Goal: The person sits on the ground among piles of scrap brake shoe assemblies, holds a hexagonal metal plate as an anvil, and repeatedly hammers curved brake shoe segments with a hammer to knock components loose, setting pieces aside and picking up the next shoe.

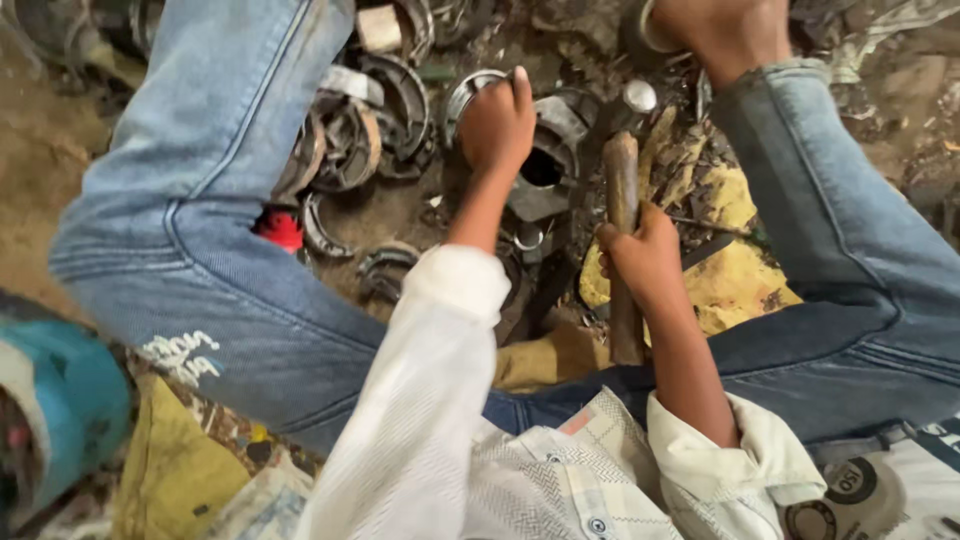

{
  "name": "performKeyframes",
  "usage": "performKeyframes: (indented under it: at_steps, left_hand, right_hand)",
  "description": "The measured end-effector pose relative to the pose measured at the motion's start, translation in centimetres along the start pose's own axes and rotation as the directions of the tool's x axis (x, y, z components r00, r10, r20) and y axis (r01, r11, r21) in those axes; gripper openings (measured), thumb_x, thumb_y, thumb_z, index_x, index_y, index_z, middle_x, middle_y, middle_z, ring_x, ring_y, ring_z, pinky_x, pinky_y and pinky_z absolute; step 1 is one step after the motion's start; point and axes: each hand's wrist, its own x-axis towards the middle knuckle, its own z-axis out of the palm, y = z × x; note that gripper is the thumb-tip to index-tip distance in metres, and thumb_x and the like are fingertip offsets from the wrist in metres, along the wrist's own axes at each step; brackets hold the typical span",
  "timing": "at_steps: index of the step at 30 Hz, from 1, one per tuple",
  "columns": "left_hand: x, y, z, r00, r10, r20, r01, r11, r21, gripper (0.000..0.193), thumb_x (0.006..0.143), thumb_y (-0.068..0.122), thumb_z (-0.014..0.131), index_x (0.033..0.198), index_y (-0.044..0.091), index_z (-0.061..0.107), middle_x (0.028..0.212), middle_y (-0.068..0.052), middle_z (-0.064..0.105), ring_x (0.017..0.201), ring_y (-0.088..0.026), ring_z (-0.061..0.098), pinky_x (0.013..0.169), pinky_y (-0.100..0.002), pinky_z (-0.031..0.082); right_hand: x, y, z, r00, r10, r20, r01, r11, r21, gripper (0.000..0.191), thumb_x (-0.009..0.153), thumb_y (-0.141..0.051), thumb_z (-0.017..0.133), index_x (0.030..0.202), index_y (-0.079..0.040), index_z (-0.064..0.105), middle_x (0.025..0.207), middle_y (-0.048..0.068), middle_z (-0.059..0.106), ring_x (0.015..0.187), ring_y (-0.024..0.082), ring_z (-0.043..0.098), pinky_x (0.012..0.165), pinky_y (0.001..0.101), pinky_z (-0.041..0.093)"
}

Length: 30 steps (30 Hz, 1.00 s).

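fingers around wooden handle

A: What is covered by the left hand?

B: The top of the grey metal part is hidden under its fingers; the grip cannot be made out.

A: And at the right hand?

B: The middle of the wooden handle is concealed by the fist, and its head is lost among the blurred scrap rings beyond. The bare foot above it is cut off by the top edge.
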Motion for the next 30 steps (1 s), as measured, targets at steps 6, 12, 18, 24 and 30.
performKeyframes:
  at_steps: [6,12,18,24,30]
  left_hand:
    - [-5.5,-4.8,-2.2,0.689,0.721,-0.074,-0.69,0.684,0.237,0.039,0.089,0.031,0.069,0.122,0.013,0.061,0.139,-0.008,0.055,0.134,-0.037,0.047,0.103,-0.056,0.042]
    - [-7.6,-5.4,-4.3,0.736,0.672,0.082,-0.676,0.736,0.042,0.053,0.088,-0.009,0.06,0.136,0.013,0.049,0.129,-0.013,0.057,0.122,-0.038,0.053,0.103,-0.05,0.045]
    - [-8.2,-5.8,-5.5,0.708,0.7,0.095,-0.705,0.693,0.152,0.065,0.082,-0.011,0.06,0.141,0.013,0.054,0.122,-0.013,0.057,0.115,-0.037,0.054,0.096,-0.051,0.045]
    - [-9.2,-6.2,-4.0,0.851,0.516,0.094,-0.525,0.831,0.184,0.05,0.093,0.001,0.066,0.14,0.007,0.05,0.129,-0.017,0.051,0.123,-0.041,0.051,0.1,-0.053,0.047]
    - [-7.5,-6.8,-4.4,0.729,0.678,0.091,-0.683,0.717,0.139,0.054,0.081,-0.005,0.067,0.131,0.015,0.063,0.133,-0.012,0.055,0.13,-0.037,0.049,0.109,-0.054,0.039]
  right_hand:
    - [3.2,1.3,1.0,0.982,0.178,0.06,-0.187,0.899,0.395,0.015,0.086,-0.005,0.068,0.097,0.0,0.06,0.07,0.007,0.063,0.053,0.019,0.06,0.047,0.0344,0.052]
    - [4.4,2.9,1.0,0.973,0.207,0.106,-0.231,0.828,0.51,0.015,0.085,-0.004,0.07,0.093,0.002,0.06,0.068,0.009,0.062,0.052,0.02,0.06,0.048,0.0357,0.054]
    - [4.8,3.0,1.9,0.977,0.161,0.14,-0.213,0.802,0.559,0.015,0.083,-0.003,0.071,0.092,0.004,0.06,0.067,0.01,0.062,0.052,0.02,0.06,0.046,0.0361,0.054]
    - [4.9,3.3,2.6,0.98,0.167,0.109,-0.199,0.783,0.589,0.02,0.081,-0.003,0.072,0.095,0.004,0.058,0.07,0.01,0.063,0.053,0.02,0.062,0.046,0.0362,0.055]
    - [4.6,3.1,2.9,0.98,0.166,0.112,-0.2,0.789,0.581,0.021,0.082,-0.003,0.071,0.096,0.006,0.059,0.071,0.011,0.063,0.054,0.02,0.062,0.046,0.0364,0.055]
